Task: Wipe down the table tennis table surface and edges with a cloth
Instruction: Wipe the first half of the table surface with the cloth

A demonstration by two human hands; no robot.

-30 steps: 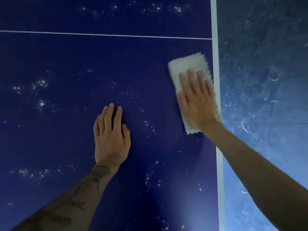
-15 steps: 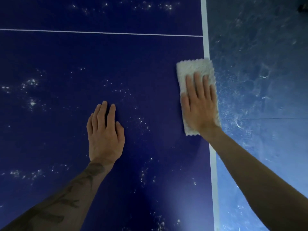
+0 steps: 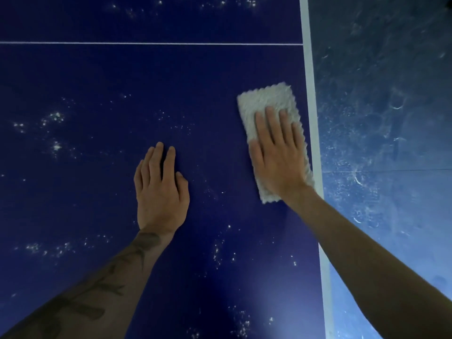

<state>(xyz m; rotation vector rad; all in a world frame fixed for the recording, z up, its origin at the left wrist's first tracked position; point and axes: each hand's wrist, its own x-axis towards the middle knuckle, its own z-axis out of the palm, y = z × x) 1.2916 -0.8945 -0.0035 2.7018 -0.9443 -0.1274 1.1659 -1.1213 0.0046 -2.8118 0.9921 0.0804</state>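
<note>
Wiping is mid-stroke by the bench's (image 3: 102, 89) right border. The right hand (image 3: 278, 162) presses the cloth (image 3: 264, 101) flat at 3 o'clock, fingers (image 3: 271, 126) straight and close together, just inside the white edge line (image 3: 310, 106). The left hand (image 3: 160, 192) rests flat at centre, fingers together. Half a second ago the cloth overlapped that line; it has since slid toward 9 o'clock. The next move is probably a firm sweep over the speckles (image 3: 56, 118) at 9 o'clock.
</note>
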